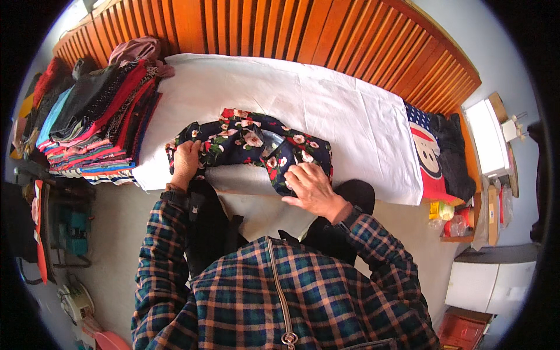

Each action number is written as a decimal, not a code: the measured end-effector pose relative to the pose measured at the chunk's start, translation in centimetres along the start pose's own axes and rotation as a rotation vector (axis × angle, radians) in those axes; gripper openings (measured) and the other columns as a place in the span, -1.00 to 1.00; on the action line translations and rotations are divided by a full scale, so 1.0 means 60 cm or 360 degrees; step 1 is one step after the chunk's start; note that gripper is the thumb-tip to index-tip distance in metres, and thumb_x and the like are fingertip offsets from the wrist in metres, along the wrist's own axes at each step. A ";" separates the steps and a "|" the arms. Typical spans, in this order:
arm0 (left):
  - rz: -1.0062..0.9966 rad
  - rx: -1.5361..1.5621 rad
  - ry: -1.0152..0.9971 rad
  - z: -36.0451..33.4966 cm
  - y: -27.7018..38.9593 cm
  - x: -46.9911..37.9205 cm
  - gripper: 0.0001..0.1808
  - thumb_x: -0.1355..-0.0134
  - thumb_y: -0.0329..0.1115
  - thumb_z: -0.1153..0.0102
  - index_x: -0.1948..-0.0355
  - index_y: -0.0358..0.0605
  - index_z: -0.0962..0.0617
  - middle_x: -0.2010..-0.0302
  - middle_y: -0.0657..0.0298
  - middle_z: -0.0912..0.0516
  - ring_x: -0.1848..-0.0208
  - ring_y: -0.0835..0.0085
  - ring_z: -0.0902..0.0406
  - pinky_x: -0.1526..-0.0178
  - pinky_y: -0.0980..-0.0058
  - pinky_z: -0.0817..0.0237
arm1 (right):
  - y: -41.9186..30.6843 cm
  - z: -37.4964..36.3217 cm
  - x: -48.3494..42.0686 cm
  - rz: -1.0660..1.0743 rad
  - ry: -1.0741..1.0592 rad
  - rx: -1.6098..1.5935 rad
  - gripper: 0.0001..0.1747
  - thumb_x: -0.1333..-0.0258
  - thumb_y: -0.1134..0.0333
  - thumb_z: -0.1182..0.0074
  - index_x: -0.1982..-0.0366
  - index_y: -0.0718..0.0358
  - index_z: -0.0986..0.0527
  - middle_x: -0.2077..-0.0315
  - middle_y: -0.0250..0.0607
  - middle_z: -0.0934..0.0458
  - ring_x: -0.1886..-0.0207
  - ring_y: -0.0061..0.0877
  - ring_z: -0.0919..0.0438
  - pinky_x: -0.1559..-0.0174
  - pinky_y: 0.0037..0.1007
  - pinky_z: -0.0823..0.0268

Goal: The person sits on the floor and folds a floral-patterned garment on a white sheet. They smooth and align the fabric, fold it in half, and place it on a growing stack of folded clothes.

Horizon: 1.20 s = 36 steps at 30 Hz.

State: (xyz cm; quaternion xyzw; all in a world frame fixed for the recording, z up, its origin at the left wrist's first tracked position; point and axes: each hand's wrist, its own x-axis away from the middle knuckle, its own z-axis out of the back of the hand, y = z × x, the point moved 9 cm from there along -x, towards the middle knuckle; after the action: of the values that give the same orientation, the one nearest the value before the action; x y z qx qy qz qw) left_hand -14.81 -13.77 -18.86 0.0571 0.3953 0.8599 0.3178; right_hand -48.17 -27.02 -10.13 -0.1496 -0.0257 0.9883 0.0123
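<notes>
A dark floral garment (pixel 227 142) with white and red flowers lies bunched near the front edge of a white sheet (pixel 332 100). My left hand (pixel 187 162) grips its left end, fingers curled over the cloth. On the right, my right hand (pixel 308 186) has bent fingers on the garment's lower right part; whether they pinch the cloth cannot be told. Between the hands, an opening in the garment shows a lighter inner side. The cloth's front right part hangs near the sheet's edge, above my knees.
Tall stacks of folded clothes (pixel 100 118) stand at the left. A slatted wooden headboard (pixel 262 30) runs along the back. At the right lie a red printed cloth (pixel 428 153) and dark folded fabric (pixel 453 153), beside a low shelf with spools. A white cabinet (pixel 485 284) stands lower right.
</notes>
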 end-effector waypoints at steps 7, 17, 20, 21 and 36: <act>-0.0005 0.0052 -0.0034 0.004 0.006 0.001 -0.61 -0.35 -0.09 -0.14 0.42 -0.23 -0.65 0.46 -0.09 -0.65 0.32 -0.05 -0.65 0.23 0.11 -0.41 | 0.024 -0.075 -0.004 -0.0210 -0.0217 0.0199 -0.84 -0.04 0.27 -0.20 0.36 0.13 -0.49 0.25 -0.26 -0.50 0.03 -0.28 -0.48 -0.09 -0.09 -0.29; 0.0241 0.0325 -0.0118 -0.010 -0.023 0.002 -0.64 -0.36 -0.14 -0.15 0.43 -0.25 -0.63 0.51 -0.08 -0.63 0.39 0.00 -0.62 0.26 0.15 -0.39 | 0.266 -0.007 0.110 -0.1682 0.0588 -0.1344 -0.68 -0.32 0.28 -0.06 0.12 0.44 -0.59 0.43 -0.22 -0.65 0.35 -0.54 -0.54 0.25 -0.32 -0.44; -0.0044 0.0143 -0.0010 0.003 0.001 -0.003 -0.63 -0.36 -0.13 -0.15 0.42 -0.26 -0.63 0.53 -0.04 -0.63 0.42 0.10 -0.64 0.27 0.18 -0.41 | 0.264 -0.018 0.110 -0.1560 0.0439 -0.1522 -0.67 -0.20 0.35 -0.06 0.10 0.44 -0.57 0.43 -0.22 -0.64 0.39 -0.51 -0.55 0.26 -0.37 -0.45; -0.0024 0.0051 -0.0014 0.003 0.000 -0.003 -0.63 -0.35 -0.13 -0.16 0.42 -0.25 -0.64 0.54 -0.03 -0.63 0.43 0.12 -0.65 0.28 0.19 -0.41 | 0.259 -0.022 0.107 -0.1511 0.0384 -0.1578 -0.66 -0.16 0.36 -0.06 0.08 0.44 -0.56 0.42 -0.22 -0.64 0.39 -0.51 -0.55 0.26 -0.38 -0.45; 0.0138 0.0244 -0.0132 -0.009 -0.006 0.001 -0.64 -0.35 -0.16 -0.18 0.46 -0.25 -0.61 0.60 0.04 -0.61 0.59 0.19 -0.59 0.43 0.25 -0.40 | 0.282 -0.041 0.061 -0.1334 0.0454 -0.1652 -0.78 -0.13 0.41 -0.14 0.23 0.44 -0.57 0.42 -0.42 -0.57 0.33 -0.64 -0.45 0.23 -0.46 -0.39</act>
State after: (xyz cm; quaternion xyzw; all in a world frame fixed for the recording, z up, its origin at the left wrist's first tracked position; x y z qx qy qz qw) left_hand -14.84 -13.91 -19.51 0.1339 0.4438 0.8369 0.2910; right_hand -51.23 -43.67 -14.52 -0.2424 -0.5504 0.7303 0.3239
